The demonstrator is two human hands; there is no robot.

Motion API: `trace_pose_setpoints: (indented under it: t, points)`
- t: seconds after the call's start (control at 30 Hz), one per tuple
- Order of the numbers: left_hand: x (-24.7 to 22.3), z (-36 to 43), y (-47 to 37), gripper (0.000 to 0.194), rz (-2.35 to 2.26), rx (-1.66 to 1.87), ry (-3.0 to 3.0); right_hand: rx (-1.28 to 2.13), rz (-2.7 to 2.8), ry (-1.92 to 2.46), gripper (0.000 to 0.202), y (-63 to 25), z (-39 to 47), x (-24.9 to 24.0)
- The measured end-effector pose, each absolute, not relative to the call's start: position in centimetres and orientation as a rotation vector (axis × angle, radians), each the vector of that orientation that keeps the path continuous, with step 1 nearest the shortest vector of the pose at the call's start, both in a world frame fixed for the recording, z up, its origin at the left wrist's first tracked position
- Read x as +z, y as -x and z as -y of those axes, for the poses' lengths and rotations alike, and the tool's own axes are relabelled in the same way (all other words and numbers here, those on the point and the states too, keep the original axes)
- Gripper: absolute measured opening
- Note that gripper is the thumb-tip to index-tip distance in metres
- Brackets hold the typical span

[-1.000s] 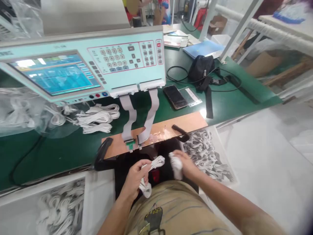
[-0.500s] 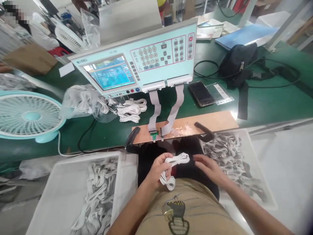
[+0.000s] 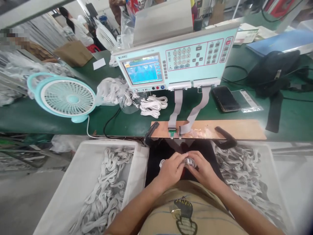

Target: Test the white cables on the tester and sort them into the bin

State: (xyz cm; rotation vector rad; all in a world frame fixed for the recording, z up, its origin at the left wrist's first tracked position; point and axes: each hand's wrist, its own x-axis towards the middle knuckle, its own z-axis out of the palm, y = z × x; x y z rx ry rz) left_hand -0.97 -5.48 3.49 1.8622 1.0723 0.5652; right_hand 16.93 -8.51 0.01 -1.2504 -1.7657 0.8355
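A coiled white cable bundle point(image 3: 190, 162) is between my two hands, just above my lap. My left hand point(image 3: 172, 168) is closed on its left part, and one loop end sticks out beyond the fingers on that side. The fingers of my right hand point(image 3: 201, 167) pinch the bundle's right end, close to my left fingertips. Beyond the hands, a wooden board point(image 3: 241, 129) lies along the table edge, with two small connectors at the ends of grey ribbon cables point(image 3: 176, 106) that run down from a test instrument point(image 3: 198, 71).
White bins of coiled cables stand at left point(image 3: 80, 148) and right point(image 3: 275, 166). Black clamps point(image 3: 226, 138) grip the board. On the green table point(image 3: 127, 125) are a fan point(image 3: 72, 98), a cable pile point(image 3: 153, 106), a phone point(image 3: 225, 99) and a black bag point(image 3: 265, 73).
My right hand has moved left to meet my left hand and has taken hold of the cable bundle. The camera view has turned left, shifting the surroundings rightward.
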Motion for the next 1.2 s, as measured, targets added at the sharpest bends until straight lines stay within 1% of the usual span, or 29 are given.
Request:
trace_pose_setpoints:
  t: [0.1,0.23,0.37,0.43,0.47,0.57,0.73,0.87,0.97,1.07,1.2]
  points:
    - [2.8,5.9,0.6,0.036,-1.079,0.559,-1.945,0.848,1.776,1.267,0.022,-16.8,8.6,-0.1]
    - [2.5,5.8,0.8,0.037,-1.038,0.520,-2.013,0.917,1.746,1.358,0.031,-16.9,8.7,-0.2]
    - [2.2,5.6,1.1,0.020,-1.093,0.582,-1.882,1.125,1.639,1.318,0.034,-16.7,9.0,0.3]
    - [1.7,5.7,1.1,0.012,-1.196,0.651,-1.682,1.251,1.540,1.244,0.031,-16.7,9.1,0.6]
    - [1.4,5.7,1.1,0.012,-1.240,0.686,-1.567,1.298,1.504,1.211,0.029,-16.6,9.2,0.8]
    - [0.6,5.8,0.8,0.018,-1.305,0.775,-1.308,1.336,1.475,1.180,0.029,-16.4,9.3,1.2]
    - [0.5,5.5,0.1,0.021,-1.320,0.909,-1.167,1.362,1.463,1.189,0.026,-14.9,9.2,1.7]
    - [0.5,5.2,-0.1,0.023,-1.342,0.976,-1.087,1.204,1.653,1.188,0.023,-14.3,8.5,2.0]
    - [0.1,5.0,0.1,0.023,-1.327,0.935,-1.053,1.153,1.871,1.129,0.020,-14.5,7.5,2.5]
    - [-0.7,5.0,0.2,0.020,-1.282,0.795,-1.052,1.229,2.003,1.082,0.013,-14.6,6.9,3.1]
    - [-2.0,5.6,0.3,0.011,-1.179,0.518,-1.109,1.359,2.163,1.070,0.018,-14.4,7.7,3.1]
